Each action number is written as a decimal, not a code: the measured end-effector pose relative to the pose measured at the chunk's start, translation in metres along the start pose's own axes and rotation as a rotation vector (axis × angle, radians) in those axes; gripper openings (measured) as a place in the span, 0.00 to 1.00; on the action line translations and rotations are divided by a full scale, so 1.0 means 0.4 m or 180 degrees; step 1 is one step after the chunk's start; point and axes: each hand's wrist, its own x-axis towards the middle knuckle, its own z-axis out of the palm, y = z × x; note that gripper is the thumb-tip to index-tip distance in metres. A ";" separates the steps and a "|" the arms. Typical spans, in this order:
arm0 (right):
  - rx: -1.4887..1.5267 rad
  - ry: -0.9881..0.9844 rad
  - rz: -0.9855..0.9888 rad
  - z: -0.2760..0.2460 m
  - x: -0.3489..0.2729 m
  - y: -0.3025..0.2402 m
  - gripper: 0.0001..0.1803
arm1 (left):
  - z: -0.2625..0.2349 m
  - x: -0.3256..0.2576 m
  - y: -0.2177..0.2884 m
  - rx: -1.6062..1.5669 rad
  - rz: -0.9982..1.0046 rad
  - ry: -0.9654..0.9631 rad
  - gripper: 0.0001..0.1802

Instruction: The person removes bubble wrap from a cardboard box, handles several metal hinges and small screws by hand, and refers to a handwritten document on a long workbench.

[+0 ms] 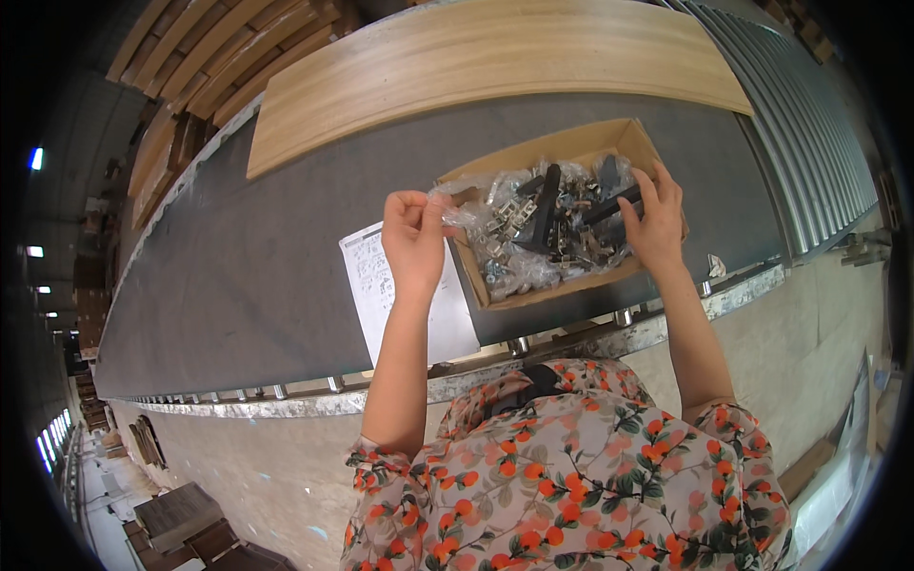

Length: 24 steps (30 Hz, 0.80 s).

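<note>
Head view: our left hand (415, 249) pinches a bag (465, 217), likely light, soft, slippery, best gripped by its loose edge, at the box's (571, 147) left wall, near the tabletop's (238, 295) front edge; our right hand (657, 226) spreads by a bar (600, 210), hold unclear.

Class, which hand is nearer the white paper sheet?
Left. The left hand appears over the paper sheet, by the left end of the cardboard box; the right hand is at the box's right end.

glossy clear plastic bags (535, 270); matt cardboard box (583, 147)
</note>
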 end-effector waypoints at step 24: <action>0.1959 -0.2105 0.0328 0.085 0.252 -0.075 0.13 | -0.069 -0.032 0.105 -0.0674 0.0131 -0.0537 0.11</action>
